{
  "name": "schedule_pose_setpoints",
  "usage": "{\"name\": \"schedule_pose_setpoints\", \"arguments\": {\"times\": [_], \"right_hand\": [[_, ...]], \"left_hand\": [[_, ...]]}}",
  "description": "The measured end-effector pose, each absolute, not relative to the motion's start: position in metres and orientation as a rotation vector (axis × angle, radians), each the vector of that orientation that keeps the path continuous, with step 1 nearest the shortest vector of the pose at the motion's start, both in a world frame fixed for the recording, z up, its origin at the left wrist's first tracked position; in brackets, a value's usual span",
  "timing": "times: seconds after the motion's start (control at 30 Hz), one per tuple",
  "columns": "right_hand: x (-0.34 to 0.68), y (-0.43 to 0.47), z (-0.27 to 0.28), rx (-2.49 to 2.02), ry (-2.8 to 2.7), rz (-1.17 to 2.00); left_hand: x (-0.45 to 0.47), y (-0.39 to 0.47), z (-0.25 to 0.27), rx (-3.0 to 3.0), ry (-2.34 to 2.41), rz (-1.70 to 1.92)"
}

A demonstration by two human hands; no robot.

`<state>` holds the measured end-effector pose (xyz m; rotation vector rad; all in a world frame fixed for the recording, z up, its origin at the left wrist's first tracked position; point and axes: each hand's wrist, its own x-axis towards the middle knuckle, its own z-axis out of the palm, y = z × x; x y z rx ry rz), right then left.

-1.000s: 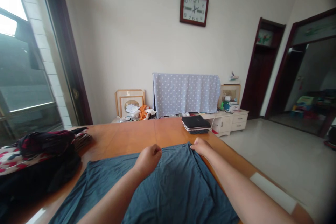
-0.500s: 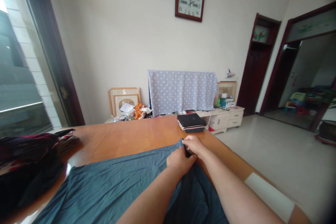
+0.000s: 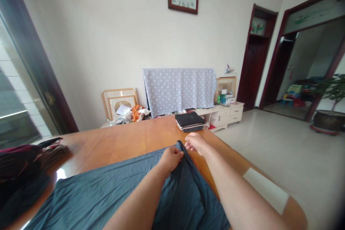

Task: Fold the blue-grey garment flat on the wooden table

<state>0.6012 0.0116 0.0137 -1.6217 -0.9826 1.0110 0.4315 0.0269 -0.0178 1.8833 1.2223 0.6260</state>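
Note:
A dark teal cloth (image 3: pixel 107 190), thin and wrinkled, lies spread over the near part of the wooden table; it may be a garment, but its shape does not show fully. My left hand (image 3: pixel 171 159) pinches a bunched fold near the cloth's far right corner. Just right of that corner, my right hand (image 3: pixel 196 143) hovers over the wood, apart from the cloth, fingers loosely curled with nothing in them. Beyond my hands sits a neat stack of folded dark clothes (image 3: pixel 190 121).
The wooden table (image 3: pixel 118 136) has a heap of dark clothes (image 3: pixel 20 165) at its left and a pale sheet (image 3: pixel 266 188) by its right edge. Behind it stand a white cabinet (image 3: pixel 226 116) and a polka-dot cover (image 3: pixel 180 91). A potted plant (image 3: pixel 330 120) is far right.
My right hand has let go of the cloth's corner and moved slightly off it. My left hand still grips the fold. The view has shifted rightward.

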Motion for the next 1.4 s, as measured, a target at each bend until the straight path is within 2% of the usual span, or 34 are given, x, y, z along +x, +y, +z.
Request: {"name": "schedule_pose_setpoints", "arguments": {"times": [0.13, 0.47, 0.7, 0.93, 1.1, 1.23, 1.4], "right_hand": [[0.598, 0.009, 0.019, -1.623, -1.01, 1.105], [0.598, 0.015, 0.006, -1.721, -0.981, 1.02], [0.595, 0.017, 0.006, -1.561, -1.012, 1.143], [0.61, 0.024, 0.003, -1.618, -0.812, 1.013], [0.596, 0.025, -0.001, -1.589, -0.839, 1.133], [0.581, 0.026, -0.004, -1.461, -0.873, 1.231], [0.585, 0.031, -0.007, -1.322, -0.788, 1.19]], "left_hand": [[0.432, 0.025, -0.016, 1.855, 1.213, 0.624], [0.443, 0.017, -0.005, 2.008, 1.496, 0.546], [0.449, 0.018, -0.001, 1.893, 1.478, 0.595], [0.443, 0.024, -0.003, 1.673, 1.405, 0.746], [0.436, 0.025, 0.003, 1.545, 1.312, 0.807], [0.432, 0.025, 0.005, 1.525, 1.265, 0.808], [0.434, 0.022, 0.0, 1.597, 1.231, 0.777]]}}
